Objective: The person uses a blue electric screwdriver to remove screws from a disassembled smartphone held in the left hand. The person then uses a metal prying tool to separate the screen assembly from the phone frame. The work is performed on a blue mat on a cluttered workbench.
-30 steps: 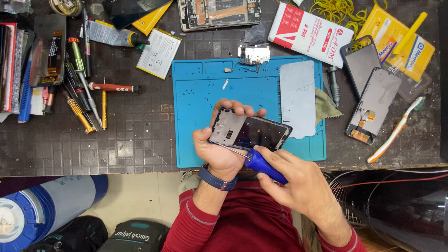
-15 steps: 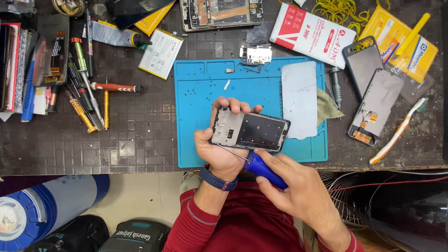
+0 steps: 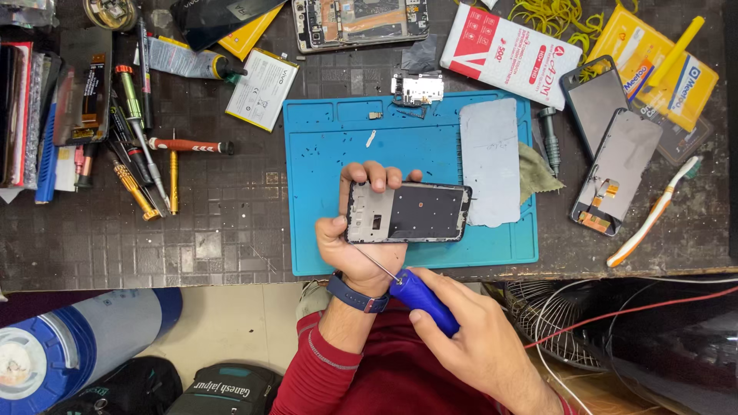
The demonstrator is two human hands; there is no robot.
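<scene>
Blue-handled screwdriver (image 3: pixel 421 298) is gripped in the right hand (image 3: pixel 477 353), its thin shaft angled to a corner of the phone frame (image 3: pixel 407 212). That frame is clasped flat in the left hand (image 3: pixel 361 230) above the blue mat (image 3: pixel 323 154) on the counter (image 3: pixel 223 230), steadied for the tip.

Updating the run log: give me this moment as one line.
left hand: holds phone frame | right hand: holds blue screwdriver, tip at frame edge | over blue mat

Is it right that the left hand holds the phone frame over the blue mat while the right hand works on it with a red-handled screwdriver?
Not quite: the head view shows the screwdriver in the right hand has a blue handle. The left hand does hold the phone frame over the blue mat.
</scene>
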